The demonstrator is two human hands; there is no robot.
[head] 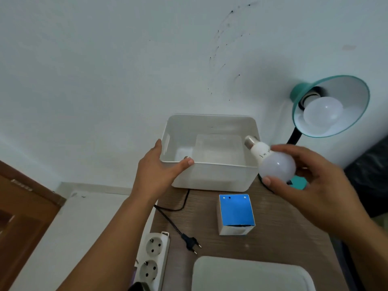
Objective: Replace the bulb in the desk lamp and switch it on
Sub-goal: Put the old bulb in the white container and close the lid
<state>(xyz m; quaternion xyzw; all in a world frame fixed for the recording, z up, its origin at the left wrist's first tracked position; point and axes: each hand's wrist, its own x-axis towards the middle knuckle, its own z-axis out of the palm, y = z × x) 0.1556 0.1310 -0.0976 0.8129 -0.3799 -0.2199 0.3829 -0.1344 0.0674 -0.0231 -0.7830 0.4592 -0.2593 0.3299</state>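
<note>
A teal desk lamp [344,89] stands at the right by the wall, its shade tilted toward me with a white bulb [323,113] seated in its socket. My right hand [310,181] holds a second white bulb [276,165] by its globe, metal screw base pointing up-left over the right rim of a white plastic bin [210,173]. My left hand [159,171] grips the bin's near left corner, thumb along the front rim. The lamp's black plug [192,243] lies unplugged on the wooden table, beside a white power strip [152,257].
A blue and white bulb box [236,214] stands upright in the table's middle. A white lid or tray [252,274] lies at the near edge. The lamp cord [174,208] trails from under the bin. A brown wooden door [23,211] is at the lower left.
</note>
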